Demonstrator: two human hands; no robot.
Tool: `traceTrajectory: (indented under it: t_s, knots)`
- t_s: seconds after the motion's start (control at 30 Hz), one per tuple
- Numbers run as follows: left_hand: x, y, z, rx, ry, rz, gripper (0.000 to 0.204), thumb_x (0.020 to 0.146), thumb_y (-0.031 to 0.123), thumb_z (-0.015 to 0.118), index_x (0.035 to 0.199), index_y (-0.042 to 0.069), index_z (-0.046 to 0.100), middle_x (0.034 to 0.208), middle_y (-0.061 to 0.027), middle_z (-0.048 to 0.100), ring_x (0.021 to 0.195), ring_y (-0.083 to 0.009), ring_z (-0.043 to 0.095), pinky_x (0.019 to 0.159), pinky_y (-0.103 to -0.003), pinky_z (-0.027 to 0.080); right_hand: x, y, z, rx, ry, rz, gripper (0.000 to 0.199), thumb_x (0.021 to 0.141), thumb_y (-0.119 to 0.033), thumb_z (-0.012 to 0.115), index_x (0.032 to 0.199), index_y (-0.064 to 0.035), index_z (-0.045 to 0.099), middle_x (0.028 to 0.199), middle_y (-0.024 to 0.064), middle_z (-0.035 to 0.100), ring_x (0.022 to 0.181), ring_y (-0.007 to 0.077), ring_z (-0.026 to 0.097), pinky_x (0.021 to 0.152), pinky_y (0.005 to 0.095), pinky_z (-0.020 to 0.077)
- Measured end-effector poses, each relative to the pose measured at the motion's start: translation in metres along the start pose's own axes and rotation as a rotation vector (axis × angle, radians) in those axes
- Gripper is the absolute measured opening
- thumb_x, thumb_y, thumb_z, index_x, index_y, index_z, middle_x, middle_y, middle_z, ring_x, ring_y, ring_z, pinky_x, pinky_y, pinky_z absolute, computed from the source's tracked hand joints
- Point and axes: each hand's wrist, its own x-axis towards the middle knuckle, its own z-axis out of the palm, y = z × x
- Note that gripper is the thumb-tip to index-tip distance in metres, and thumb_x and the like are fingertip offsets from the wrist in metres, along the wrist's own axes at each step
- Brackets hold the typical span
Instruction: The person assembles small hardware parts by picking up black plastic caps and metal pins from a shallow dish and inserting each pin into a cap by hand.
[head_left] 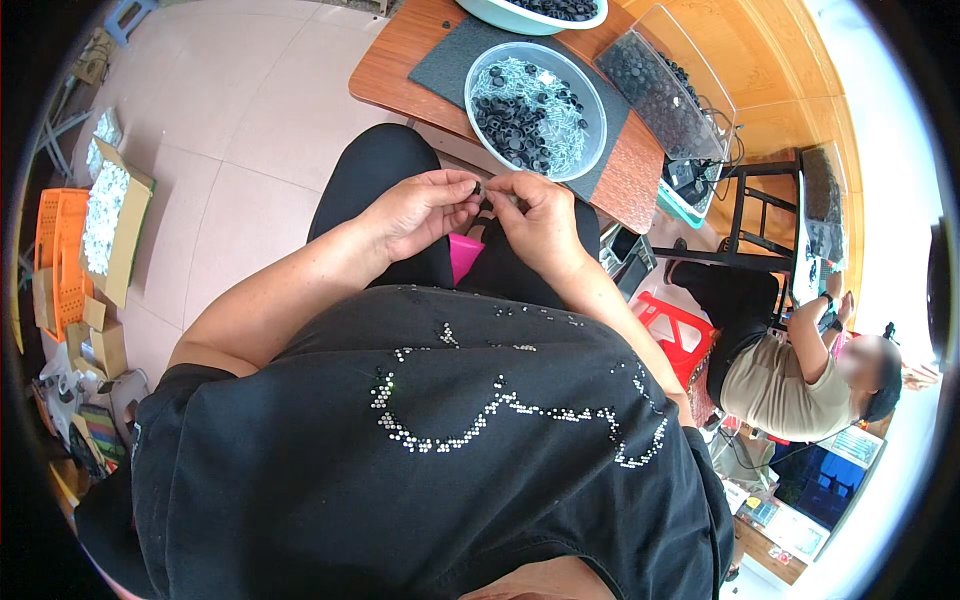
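Above my lap, my left hand (425, 212) pinches a small black plastic cap (478, 188) between thumb and forefinger. My right hand (540, 218) meets it from the other side, its thumb and fingers pressed together close to the cap. Whatever the right fingertips hold is too small to name. Just beyond my hands, a clear round basin (597, 140) holds black caps (515, 130) and a heap of thin silvery screws or pins (560, 125). It stands on a dark mat (440, 72) on the wooden table (390, 70).
Behind the basin are a pale green bowl (530, 20) of black parts and a clear bin (670, 85). A red stool (672, 325) and a seated person (795, 385) are at right. Left are a filled carton (130, 225) and an orange crate (62, 250).
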Motion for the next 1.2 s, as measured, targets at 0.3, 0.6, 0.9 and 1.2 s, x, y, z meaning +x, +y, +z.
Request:
traceTrajectory:
  t_s: [0.3, 0.6, 0.9, 1.2]
  knots:
    - [0.000, -0.001, 0.000, 0.018, -0.028, -0.004, 0.013, 0.090, 0.012, 0.059, 0.101, 0.005, 0.059, 0.091, -0.0030, 0.062, 0.085, -0.0110, 0.058, 0.079, -0.024, 0.048, 0.001, -0.006, -0.001, -0.010, -0.011, -0.002, 0.006, 0.075, 0.000, 0.063, 0.081, -0.0004, 0.065, 0.076, 0.0156, 0.064, 0.073, 0.0302, 0.065, 0.065, 0.0357, 0.0508]
    - [-0.003, -0.004, 0.004, 0.080, 0.013, -0.009, 0.016, 0.090, 0.010, 0.057, 0.104, 0.002, 0.056, 0.094, -0.0071, 0.061, 0.088, -0.0145, 0.058, 0.081, -0.026, 0.048, -0.002, -0.003, 0.003, 0.128, -0.058, 0.095, 0.004, 0.077, -0.002, 0.065, 0.080, -0.0002, 0.065, 0.073, 0.0135, 0.065, 0.067, 0.0236, 0.065, 0.061, 0.0317, 0.0507]
    - [-0.001, -0.011, -0.006, -0.038, -0.025, -0.100, 0.017, 0.092, 0.016, 0.057, 0.101, 0.002, 0.059, 0.094, -0.0054, 0.062, 0.085, -0.0127, 0.058, 0.079, -0.024, 0.049, -0.008, 0.006, 0.010, 0.173, -0.029, 0.076, 0.009, 0.076, -0.004, 0.070, 0.084, -0.0017, 0.067, 0.072, 0.0080, 0.064, 0.061, 0.0141, 0.060, 0.056, 0.0264, 0.0480]
    - [-0.005, -0.002, 0.008, -0.036, 0.050, -0.157, 0.025, 0.092, 0.025, 0.057, 0.105, 0.005, 0.059, 0.094, -0.0048, 0.062, 0.086, -0.0137, 0.059, 0.077, -0.026, 0.048, 0.009, 0.022, 0.004, 0.041, -0.022, 0.055, 0.018, 0.073, -0.004, 0.070, 0.089, -0.0027, 0.062, 0.071, 0.0051, 0.058, 0.058, 0.0110, 0.053, 0.053, 0.0255, 0.0447]
